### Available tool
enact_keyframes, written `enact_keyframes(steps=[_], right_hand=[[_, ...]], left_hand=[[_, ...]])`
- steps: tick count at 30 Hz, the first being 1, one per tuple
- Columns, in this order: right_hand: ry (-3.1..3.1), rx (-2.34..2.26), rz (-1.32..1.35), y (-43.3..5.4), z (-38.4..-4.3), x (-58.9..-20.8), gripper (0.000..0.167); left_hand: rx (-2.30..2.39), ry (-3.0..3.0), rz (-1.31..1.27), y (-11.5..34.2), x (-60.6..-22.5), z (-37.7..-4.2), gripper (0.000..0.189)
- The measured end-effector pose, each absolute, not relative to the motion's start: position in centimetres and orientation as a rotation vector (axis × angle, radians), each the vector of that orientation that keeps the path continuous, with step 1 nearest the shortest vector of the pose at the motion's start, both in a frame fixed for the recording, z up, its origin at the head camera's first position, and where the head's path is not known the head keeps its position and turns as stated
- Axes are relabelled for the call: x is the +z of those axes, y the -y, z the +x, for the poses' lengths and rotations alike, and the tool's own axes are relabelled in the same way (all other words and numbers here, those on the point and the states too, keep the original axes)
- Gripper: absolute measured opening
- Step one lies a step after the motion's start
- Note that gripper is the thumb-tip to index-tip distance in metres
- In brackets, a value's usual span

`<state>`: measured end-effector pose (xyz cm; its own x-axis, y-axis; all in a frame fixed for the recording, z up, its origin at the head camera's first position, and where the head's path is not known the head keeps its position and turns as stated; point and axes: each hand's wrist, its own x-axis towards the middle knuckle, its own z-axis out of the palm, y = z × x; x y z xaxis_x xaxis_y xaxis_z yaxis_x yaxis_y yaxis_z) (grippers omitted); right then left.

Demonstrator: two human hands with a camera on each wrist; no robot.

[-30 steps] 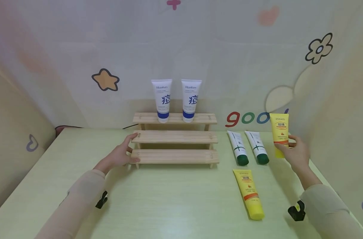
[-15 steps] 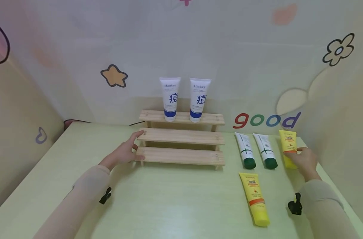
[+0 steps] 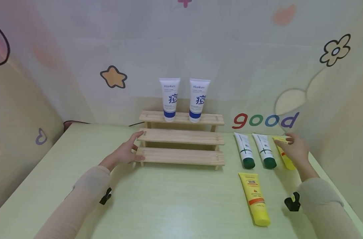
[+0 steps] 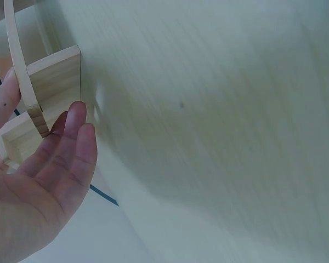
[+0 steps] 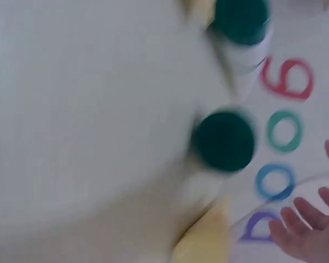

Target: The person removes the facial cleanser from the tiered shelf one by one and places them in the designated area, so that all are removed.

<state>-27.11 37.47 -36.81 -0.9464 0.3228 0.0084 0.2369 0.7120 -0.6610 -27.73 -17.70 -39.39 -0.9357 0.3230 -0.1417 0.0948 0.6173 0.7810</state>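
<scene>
My left hand (image 3: 124, 153) grips the left end of a three-tier wooden display stand (image 3: 181, 136), its thumb at the middle shelf and its fingers by the bottom one. In the left wrist view the fingers (image 4: 79, 148) curve beside the wooden end. My right hand (image 3: 298, 152) is over a yellow squeeze tube (image 3: 286, 161) lying at the far right, partly hidden by the hand. In the right wrist view this hand (image 5: 312, 224) has spread fingers and holds nothing. Left of that tube lie two white tubes with green caps (image 3: 245, 151) (image 3: 264, 151).
Two white-and-blue tubes (image 3: 170, 99) (image 3: 199, 99) stand upright on the top shelf. Another yellow tube (image 3: 254, 199) lies nearer the front on the right of the pale green table (image 3: 175, 202). A patterned cloth wall (image 3: 229, 59) borders the table behind.
My right hand has lowered the yellow tube onto the table beside the white tubes and let go, then lifted slightly away. The left hand keeps its hold. The head view has shifted a little.
</scene>
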Motion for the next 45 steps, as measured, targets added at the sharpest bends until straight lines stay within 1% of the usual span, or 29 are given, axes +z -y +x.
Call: enact_keyframes(steps=[4,9,12,15,18,24,30,34,39,45], right_hand=[[2.640,1.318,-0.183,-33.8,-27.4,-34.9,0.075],[2.538,1.460,0.130,-29.4,-27.7,-32.5,0.067],[2.481,1.527,0.242,-27.1,-28.5,-31.4,0.063],[2.439,1.612,0.317,-25.0,-29.6,-30.4,0.064],[2.446,1.667,0.337,-22.7,-30.9,-29.8,0.065],[2.458,1.806,0.329,-18.4,-33.2,-29.5,0.060],[2.382,1.948,0.336,-15.5,-34.5,-30.0,0.061],[2.322,1.963,0.295,-14.5,-34.9,-30.4,0.058],[2.276,1.942,0.289,-13.9,-35.0,-30.7,0.050],[2.318,1.880,0.314,-14.3,-34.0,-30.4,0.046]], left_hand=[[1.220,-2.584,0.339,17.9,-39.4,-27.6,0.093],[1.220,-2.578,0.338,17.8,-39.5,-27.6,0.093],[1.221,-2.582,0.334,17.7,-39.6,-27.7,0.093],[1.222,-2.590,0.342,17.7,-39.6,-27.7,0.094],[1.224,-2.591,0.353,17.8,-39.7,-27.7,0.094],[1.222,-2.591,0.370,18.0,-39.7,-27.6,0.095],[1.223,-2.599,0.400,18.0,-39.6,-27.7,0.093],[1.224,-2.601,0.417,17.9,-39.7,-27.8,0.093],[1.225,-2.603,0.404,17.8,-39.7,-27.8,0.093],[1.216,-2.612,0.396,18.0,-39.6,-27.7,0.093]])
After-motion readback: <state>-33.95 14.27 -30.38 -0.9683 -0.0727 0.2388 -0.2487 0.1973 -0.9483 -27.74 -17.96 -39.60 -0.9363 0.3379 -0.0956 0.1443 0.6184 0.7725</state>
